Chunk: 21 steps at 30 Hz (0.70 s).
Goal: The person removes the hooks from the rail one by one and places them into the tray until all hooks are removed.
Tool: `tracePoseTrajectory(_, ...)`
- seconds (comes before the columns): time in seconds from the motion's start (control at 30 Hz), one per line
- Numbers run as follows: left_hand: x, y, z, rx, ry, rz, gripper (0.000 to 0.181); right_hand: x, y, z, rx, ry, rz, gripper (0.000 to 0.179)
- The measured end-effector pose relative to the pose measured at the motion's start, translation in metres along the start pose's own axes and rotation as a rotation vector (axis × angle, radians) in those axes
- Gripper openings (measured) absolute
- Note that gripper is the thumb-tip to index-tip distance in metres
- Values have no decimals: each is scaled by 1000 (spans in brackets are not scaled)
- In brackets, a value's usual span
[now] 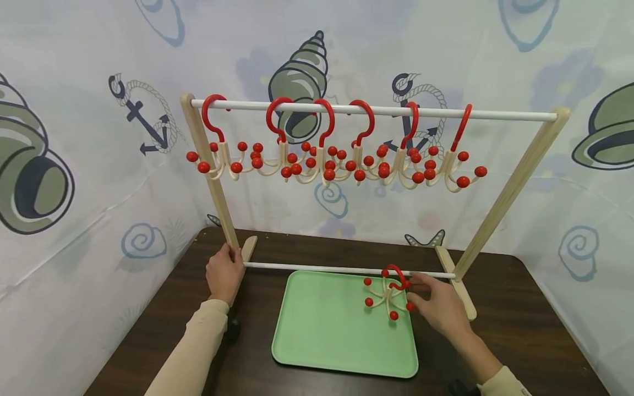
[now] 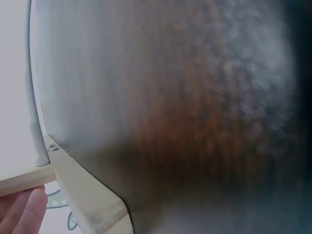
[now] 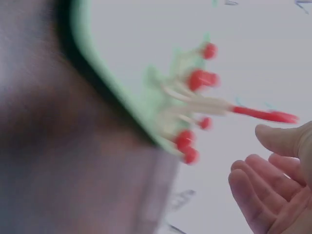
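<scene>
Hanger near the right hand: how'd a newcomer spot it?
Find the green tray on the table. At its far right corner, beside the right hand, is the red-hooked cream hanger. Unlike six lookalikes, it's off the white top rail.

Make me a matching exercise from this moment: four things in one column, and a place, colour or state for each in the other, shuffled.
1. tray
2. left hand
3. right hand
4. top bar

A. open, beside a lone hanger
B. white, with six hooks over it
C. pale green
D. at the lower end of a wooden post

Pairs: 1-C, 2-D, 3-A, 4-B
</scene>
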<state>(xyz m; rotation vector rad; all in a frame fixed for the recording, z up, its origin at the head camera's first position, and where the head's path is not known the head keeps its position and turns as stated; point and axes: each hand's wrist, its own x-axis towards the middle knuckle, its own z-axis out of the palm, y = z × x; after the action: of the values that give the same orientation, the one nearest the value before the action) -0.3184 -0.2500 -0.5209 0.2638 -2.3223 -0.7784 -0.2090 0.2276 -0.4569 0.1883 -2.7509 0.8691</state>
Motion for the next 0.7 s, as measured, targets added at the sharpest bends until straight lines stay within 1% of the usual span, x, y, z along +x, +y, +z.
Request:
tracePoseTrajectory(0.1, 1, 1, 1, -1, -2, -7, 17, 2, -8, -30, 2, 100, -68, 44)
tracePoseTrajectory(0.27, 1, 2, 2, 5, -1, -16, 16, 10, -32, -76, 38, 333, -195, 30)
tracePoseTrajectory(0.33, 1, 2, 2, 2, -2, -14, 16, 16, -43, -95, 74, 430, -243, 26)
tracePoseTrajectory(0.4, 1, 3, 1, -3, -5, -10, 16, 23, -53, -115, 94, 548, -290, 23)
tracePoseTrajectory(0.47, 1, 4, 0, -3, -6, -4, 16, 32, -63, -134, 101, 655, -332, 21)
tracePoseTrajectory(0.53, 0, 4, 0, -5, -5, 2, 16, 43, -71, -151, 80, 741, -359, 23)
tracePoseTrajectory(0.57, 0, 4, 0, -4, -6, 3, 16, 49, -75, -158, 65, 765, -359, 24)
tracePoseTrajectory(0.6, 0, 3, 0, -4, -7, 6, 16, 56, -79, -164, 52, 766, -346, 26)
tracePoseTrajectory(0.67, -1, 3, -1, -4, -7, 9, 16, 69, -84, -174, 27, 724, -297, 32)
tracePoseTrajectory(0.7, -1, 3, -1, -3, -6, 9, 16, 76, -86, -179, 3, 672, -264, 36)
